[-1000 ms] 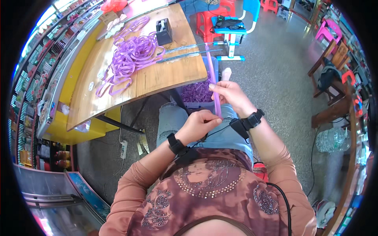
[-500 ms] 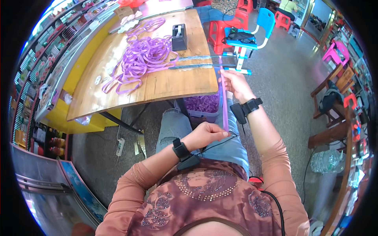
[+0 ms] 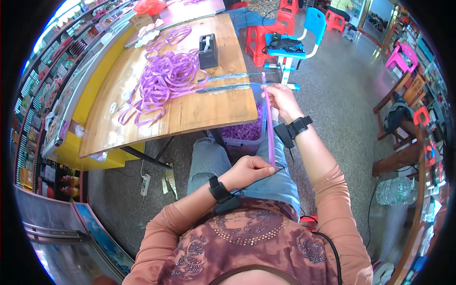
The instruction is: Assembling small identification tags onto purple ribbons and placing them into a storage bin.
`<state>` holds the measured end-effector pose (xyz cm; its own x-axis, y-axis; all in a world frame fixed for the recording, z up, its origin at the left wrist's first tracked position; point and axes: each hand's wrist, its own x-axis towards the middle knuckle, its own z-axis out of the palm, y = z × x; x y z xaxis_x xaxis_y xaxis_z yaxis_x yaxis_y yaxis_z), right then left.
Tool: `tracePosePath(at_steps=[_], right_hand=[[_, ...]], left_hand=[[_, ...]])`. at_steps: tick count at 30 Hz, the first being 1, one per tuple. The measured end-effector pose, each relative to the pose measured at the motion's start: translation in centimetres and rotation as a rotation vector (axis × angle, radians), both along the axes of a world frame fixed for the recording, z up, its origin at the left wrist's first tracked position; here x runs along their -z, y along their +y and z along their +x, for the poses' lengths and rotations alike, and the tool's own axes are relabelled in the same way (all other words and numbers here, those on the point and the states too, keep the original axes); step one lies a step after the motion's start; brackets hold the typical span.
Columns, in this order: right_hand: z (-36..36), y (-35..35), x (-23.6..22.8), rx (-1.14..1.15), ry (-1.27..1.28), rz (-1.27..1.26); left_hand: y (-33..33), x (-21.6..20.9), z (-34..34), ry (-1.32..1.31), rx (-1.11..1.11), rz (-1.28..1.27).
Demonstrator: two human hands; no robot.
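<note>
A strip of purple ribbon (image 3: 270, 135) runs taut between my two hands over my right thigh. My left hand (image 3: 249, 172) pinches its lower end between thumb and fingers. My right hand (image 3: 281, 99) pinches its upper part, just past the table's right edge. Beside that hand, two thin rods (image 3: 227, 88), held down with clear tape, reach out over the edge. A short bit of ribbon stands above my right fingers by the rods; whether it loops round them I cannot tell. A loose heap of purple ribbon (image 3: 166, 78) lies on the wooden table (image 3: 209, 109).
A black tape dispenser (image 3: 208, 51) stands beside the heap. Below the table edge, a clear bin (image 3: 242, 141) holds many purple ribbon pieces. A blue chair (image 3: 285, 46) and red stools (image 3: 256, 45) are beyond the table, near a seated person. Shelves line the left side.
The table and rods have shifted slightly left in view. My left hand sits a little lower, with the ribbon still stretched between both pinches.
</note>
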<state>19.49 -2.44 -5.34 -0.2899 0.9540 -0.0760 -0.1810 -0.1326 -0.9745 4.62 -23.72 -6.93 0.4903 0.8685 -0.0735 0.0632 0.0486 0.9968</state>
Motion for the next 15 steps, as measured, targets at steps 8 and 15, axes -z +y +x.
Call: tracePosePath(at_steps=[8, 15], right_hand=[[-0.4, 0.0, -0.3, -0.014, -0.033, 0.011], [-0.6, -0.1, 0.1, -0.02, -0.039, -0.007]], left_hand=[[-0.3, -1.2, 0.0, 0.056, 0.016, 0.032], [-0.4, 0.3, -0.3, 0.019, 0.01, 0.1]])
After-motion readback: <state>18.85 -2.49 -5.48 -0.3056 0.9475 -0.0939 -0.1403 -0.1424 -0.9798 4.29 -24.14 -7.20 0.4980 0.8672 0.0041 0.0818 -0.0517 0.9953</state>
